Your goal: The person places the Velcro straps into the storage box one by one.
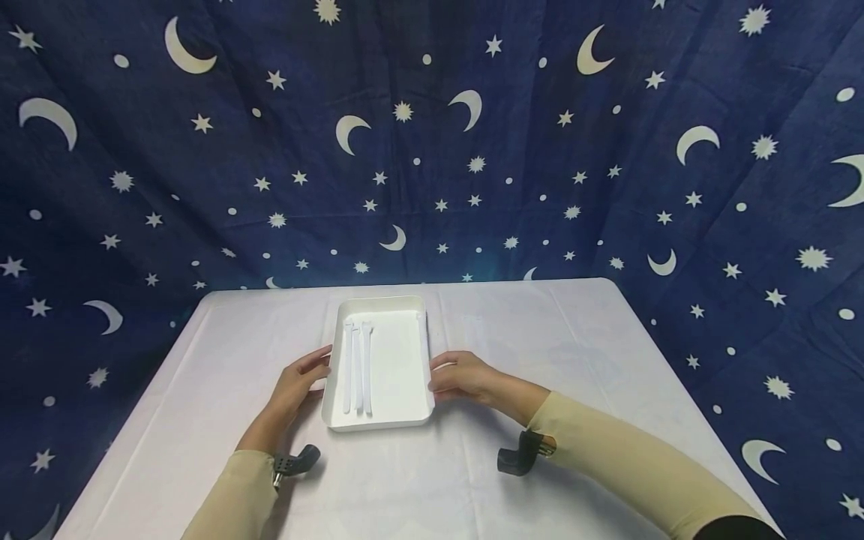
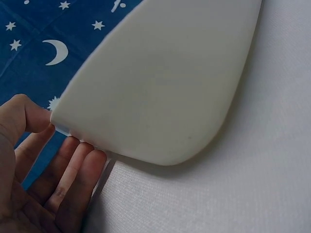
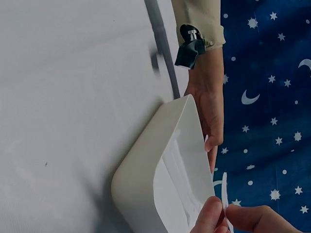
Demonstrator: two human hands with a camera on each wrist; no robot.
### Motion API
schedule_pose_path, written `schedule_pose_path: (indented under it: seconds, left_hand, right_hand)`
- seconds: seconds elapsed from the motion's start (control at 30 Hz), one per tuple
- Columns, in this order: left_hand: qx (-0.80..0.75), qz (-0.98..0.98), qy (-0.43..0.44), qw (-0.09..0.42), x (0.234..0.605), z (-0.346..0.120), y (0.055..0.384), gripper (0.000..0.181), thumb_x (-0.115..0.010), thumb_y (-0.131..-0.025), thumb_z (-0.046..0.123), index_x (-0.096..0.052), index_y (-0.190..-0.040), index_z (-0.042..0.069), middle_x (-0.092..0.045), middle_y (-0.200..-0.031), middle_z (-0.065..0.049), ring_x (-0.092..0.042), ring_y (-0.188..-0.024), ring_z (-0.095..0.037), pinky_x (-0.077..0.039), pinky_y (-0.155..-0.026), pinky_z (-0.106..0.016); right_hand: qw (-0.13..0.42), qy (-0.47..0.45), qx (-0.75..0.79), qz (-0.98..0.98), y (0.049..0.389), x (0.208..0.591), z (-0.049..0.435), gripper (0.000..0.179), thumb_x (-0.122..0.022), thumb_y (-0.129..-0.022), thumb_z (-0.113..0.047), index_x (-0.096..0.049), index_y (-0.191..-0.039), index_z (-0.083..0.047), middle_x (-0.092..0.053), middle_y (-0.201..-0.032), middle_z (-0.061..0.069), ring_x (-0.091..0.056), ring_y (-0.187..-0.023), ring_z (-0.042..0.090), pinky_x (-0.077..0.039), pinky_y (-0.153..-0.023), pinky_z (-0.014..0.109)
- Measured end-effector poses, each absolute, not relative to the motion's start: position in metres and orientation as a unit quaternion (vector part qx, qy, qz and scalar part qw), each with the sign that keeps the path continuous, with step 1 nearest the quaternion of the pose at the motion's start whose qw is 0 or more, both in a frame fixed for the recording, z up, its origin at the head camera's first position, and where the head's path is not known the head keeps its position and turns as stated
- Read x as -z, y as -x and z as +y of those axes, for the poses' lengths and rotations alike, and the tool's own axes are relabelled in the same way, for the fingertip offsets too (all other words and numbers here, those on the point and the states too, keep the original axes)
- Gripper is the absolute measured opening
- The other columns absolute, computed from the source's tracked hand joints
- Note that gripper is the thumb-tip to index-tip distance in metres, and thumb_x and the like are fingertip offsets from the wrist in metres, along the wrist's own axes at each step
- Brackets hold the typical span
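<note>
A shallow white tray stands on the white table, with several slim white plastic sticks lying lengthwise along its left half. The sticks have small shaped heads at the far end; their exact kind is unclear. My left hand grips the tray's left side, its thumb at the rim and its fingers on the outer wall in the left wrist view. At the right side is my right hand. In the right wrist view its thumb and finger pinch a thin white stick beside the tray wall.
White cloth covers the table. Behind it hangs a dark blue curtain with moons and stars. A dark wrist mount sits on the left wrist, another on the right.
</note>
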State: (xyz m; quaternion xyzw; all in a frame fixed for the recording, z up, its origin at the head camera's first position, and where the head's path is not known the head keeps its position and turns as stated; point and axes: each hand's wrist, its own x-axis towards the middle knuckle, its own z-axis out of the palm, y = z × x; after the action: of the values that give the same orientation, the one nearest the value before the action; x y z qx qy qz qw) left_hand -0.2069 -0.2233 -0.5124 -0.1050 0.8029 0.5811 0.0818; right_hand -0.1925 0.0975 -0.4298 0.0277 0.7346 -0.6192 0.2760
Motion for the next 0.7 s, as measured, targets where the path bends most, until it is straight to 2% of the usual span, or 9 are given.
schedule_pose_path:
  seconds: [0.7]
  left_hand:
    - [-0.576,0.808,0.097,0.076,0.514,-0.223,0.208,0.059,-0.059,-0.092,0.022,-0.044,-0.149,0.016,-0.043,-0.152,-0.018,-0.045,-0.136,-0.040,-0.051,-0.102,-0.049]
  right_hand:
    - [0.272,-0.024,0.627,0.730,0.202,0.449,0.070,0.049,-0.070,-0.075,0.007,-0.058,-0.122,0.006,-0.065,-0.091,0.011,-0.068,-0.068,0.015,-0.063,-0.074,0.029]
